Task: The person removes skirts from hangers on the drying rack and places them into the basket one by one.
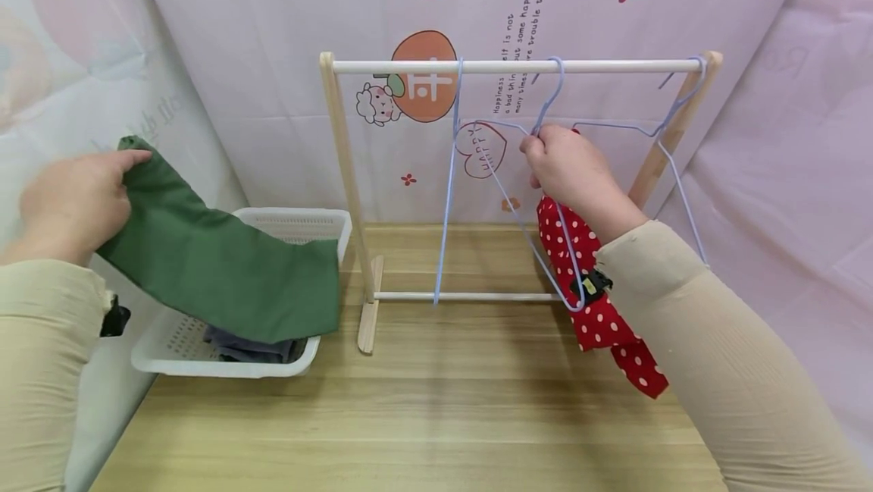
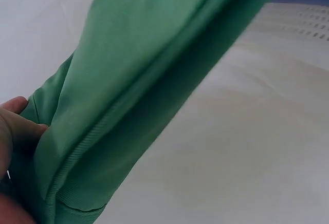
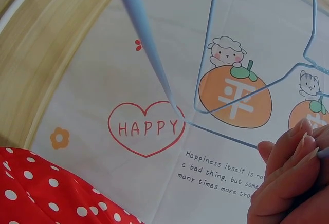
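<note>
My left hand (image 1: 78, 200) grips one end of a piece of green cloth (image 1: 232, 272), which droops to the right over the basket. In the left wrist view the green cloth (image 2: 128, 80) shows a folded, seamed edge, with my fingers (image 2: 23, 126) around its lower end. At the rack, my right hand (image 1: 573, 166) pinches the neck of a blue wire hanger (image 1: 521, 227), whose hook is over the top bar. The right wrist view has my right hand (image 3: 293, 178) at the hanger's neck and the bare wire hanger (image 3: 149, 49) stretching away from it.
A wooden rack (image 1: 348, 181) with a white top bar (image 1: 409, 67) stands on the table (image 1: 341, 431). Another blue hanger (image 1: 448, 196) hangs left, a third (image 1: 682, 173) right. Red polka-dot cloth (image 1: 600, 325) hangs behind my right arm. Dark cloth (image 1: 252, 348) lies in the white basket (image 1: 198, 367).
</note>
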{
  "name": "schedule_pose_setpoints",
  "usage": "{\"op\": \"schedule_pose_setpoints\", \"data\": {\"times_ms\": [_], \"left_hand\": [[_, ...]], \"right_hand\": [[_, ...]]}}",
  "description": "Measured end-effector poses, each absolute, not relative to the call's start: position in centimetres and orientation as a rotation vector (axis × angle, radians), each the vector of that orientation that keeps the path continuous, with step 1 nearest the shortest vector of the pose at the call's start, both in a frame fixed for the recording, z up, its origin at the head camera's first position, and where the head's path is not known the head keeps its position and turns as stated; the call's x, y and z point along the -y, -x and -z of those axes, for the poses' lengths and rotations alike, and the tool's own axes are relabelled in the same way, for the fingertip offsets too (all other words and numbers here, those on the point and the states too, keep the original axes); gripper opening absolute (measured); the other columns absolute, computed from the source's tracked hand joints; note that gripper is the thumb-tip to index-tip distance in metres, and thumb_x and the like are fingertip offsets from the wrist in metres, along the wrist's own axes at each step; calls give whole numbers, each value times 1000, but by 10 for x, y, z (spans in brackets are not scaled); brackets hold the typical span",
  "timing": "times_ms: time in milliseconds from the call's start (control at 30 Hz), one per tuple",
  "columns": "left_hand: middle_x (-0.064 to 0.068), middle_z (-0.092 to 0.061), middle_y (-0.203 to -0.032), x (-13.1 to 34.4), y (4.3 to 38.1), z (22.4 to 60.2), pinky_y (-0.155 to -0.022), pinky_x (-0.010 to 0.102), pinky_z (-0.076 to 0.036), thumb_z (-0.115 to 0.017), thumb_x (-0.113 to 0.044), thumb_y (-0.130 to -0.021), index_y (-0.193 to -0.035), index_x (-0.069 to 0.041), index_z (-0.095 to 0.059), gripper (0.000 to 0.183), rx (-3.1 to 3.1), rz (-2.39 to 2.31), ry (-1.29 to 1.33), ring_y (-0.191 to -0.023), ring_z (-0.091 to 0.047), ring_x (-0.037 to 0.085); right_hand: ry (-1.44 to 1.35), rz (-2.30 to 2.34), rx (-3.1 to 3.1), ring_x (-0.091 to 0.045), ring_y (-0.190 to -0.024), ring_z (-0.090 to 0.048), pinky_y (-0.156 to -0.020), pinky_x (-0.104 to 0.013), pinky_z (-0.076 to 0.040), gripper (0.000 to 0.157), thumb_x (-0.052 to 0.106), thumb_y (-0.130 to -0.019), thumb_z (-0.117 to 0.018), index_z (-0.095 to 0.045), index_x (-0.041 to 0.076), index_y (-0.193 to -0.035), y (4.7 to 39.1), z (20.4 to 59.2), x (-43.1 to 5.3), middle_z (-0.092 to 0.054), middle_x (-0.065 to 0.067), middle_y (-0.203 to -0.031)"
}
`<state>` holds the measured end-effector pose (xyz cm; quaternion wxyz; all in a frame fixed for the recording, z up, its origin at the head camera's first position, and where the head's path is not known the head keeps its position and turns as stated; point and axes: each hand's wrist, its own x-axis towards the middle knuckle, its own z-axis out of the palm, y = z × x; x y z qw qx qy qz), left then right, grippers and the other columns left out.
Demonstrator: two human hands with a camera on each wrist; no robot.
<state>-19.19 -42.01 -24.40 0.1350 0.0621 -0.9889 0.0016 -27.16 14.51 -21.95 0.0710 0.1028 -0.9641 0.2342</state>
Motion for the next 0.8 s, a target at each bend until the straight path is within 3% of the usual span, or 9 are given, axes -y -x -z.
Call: {"op": "schedule_pose_setpoints", "data": {"times_ms": [233, 400, 600, 667, 800], "left_hand": [[40, -57, -132, 411, 194, 264, -53, 59, -51, -44, 6, -90, -151, -9, -49, 63, 2891, 0, -71, -99, -60, 63], [39, -55, -137, 400, 198, 272, -51, 52, -49, -45, 0, -92, -154, -11, -46, 63, 2937, 42, -7, -104, -61, 61], [37, -51, -145, 373, 203, 279, -54, 44, -48, -49, -4, -95, -157, -9, -42, 63, 3050, 106, 57, -98, -61, 46], [37, -50, -146, 363, 205, 284, -61, 46, -51, -53, -4, -96, -157, -5, -41, 61, 3073, 132, 97, -99, -61, 43], [37, -49, -148, 346, 208, 295, -90, 62, -53, -62, -7, -97, -156, 0, -40, 64, 3104, 209, 182, -121, -58, 52]], "right_hand": [[-315, -698, 2899, -31, -82, -56, -71, -41, -42, 45, 39, -112, -33, -60, 4, -117, 272, 220, -144, -69, -13, -83], [-330, -716, 2898, -31, -80, -56, -70, -41, -43, 46, 39, -112, -33, -60, 3, -120, 271, 219, -143, -68, -13, -85], [-335, -695, 2891, -31, -81, -56, -72, -42, -42, 44, 38, -112, -33, -60, 3, -116, 270, 219, -142, -69, -13, -84], [-334, -690, 2894, -32, -82, -57, -73, -42, -42, 44, 38, -112, -33, -60, 4, -115, 270, 219, -142, -69, -13, -84], [-340, -698, 2897, -32, -82, -56, -72, -42, -42, 45, 39, -112, -33, -60, 4, -117, 270, 219, -140, -69, -13, -85]]}}
